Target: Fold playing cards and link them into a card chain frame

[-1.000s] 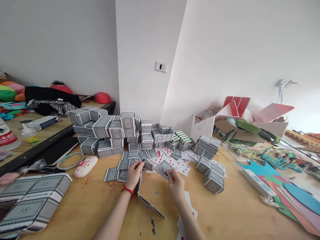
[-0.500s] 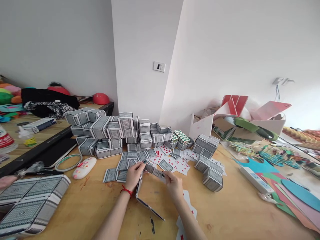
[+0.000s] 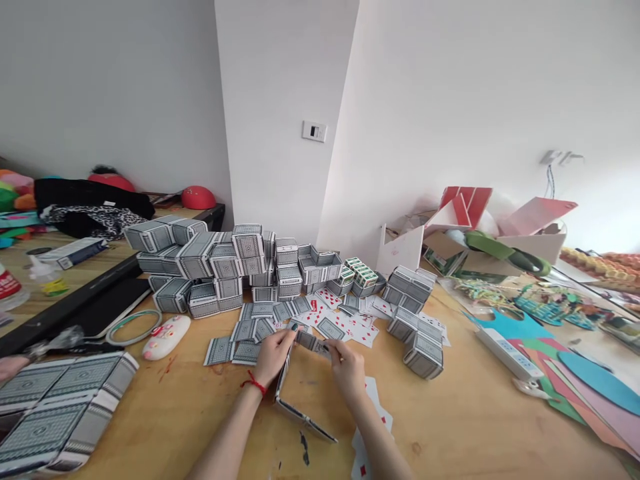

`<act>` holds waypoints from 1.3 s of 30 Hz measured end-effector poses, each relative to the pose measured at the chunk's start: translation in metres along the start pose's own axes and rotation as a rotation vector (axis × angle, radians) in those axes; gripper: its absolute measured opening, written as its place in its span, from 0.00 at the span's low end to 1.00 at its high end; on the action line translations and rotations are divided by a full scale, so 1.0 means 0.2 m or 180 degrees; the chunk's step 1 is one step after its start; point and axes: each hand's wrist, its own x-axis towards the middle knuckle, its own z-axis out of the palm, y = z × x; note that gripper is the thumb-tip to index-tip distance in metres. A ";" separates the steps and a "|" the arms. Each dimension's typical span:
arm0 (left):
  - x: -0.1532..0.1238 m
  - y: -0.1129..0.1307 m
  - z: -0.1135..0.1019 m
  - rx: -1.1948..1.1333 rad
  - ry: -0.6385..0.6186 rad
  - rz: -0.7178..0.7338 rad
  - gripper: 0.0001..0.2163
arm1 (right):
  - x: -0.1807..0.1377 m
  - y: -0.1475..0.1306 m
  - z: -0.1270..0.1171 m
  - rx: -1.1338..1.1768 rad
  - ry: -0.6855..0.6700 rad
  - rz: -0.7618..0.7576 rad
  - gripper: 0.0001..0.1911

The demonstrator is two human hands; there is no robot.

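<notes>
My left hand (image 3: 276, 355), with a red cord on its wrist, pinches the corner of a strip of folded playing cards (image 3: 305, 419). From there one part of the strip runs toward me, bends and stands on edge across the table. The other part stretches to my right hand (image 3: 347, 368), whose thumb and fingers close on its far end. Loose grey-backed cards (image 3: 219, 351) lie just left of my left hand. Face-up cards (image 3: 354, 327) spread beyond both hands, and more red-suited cards (image 3: 371, 410) lie partly under my right forearm.
Stacked blocks of folded cards (image 3: 200, 257) stand at the back. Another card block (image 3: 424, 353) sits at right, a larger one (image 3: 65, 400) at near left. A white mouse (image 3: 167, 337), a power strip (image 3: 510, 353) and coloured paper (image 3: 600, 383) flank the work.
My left hand has shifted slightly right, nearer my right hand. The strip's near end has swung a little to the right. Both hands keep their hold.
</notes>
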 end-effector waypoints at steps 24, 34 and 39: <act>-0.01 0.00 0.02 -0.0214 -0.0197 0.0086 0.15 | 0.02 -0.02 -0.03 0.0194 -0.0121 -0.0140 0.14; -0.02 0.01 0.04 -0.0129 -0.0113 0.0112 0.14 | 0.01 -0.04 -0.04 -0.0183 -0.0129 -0.0218 0.15; -0.01 -0.01 0.05 -0.0294 0.0101 0.0055 0.15 | -0.01 -0.06 -0.01 -0.0347 -0.0156 -0.0474 0.14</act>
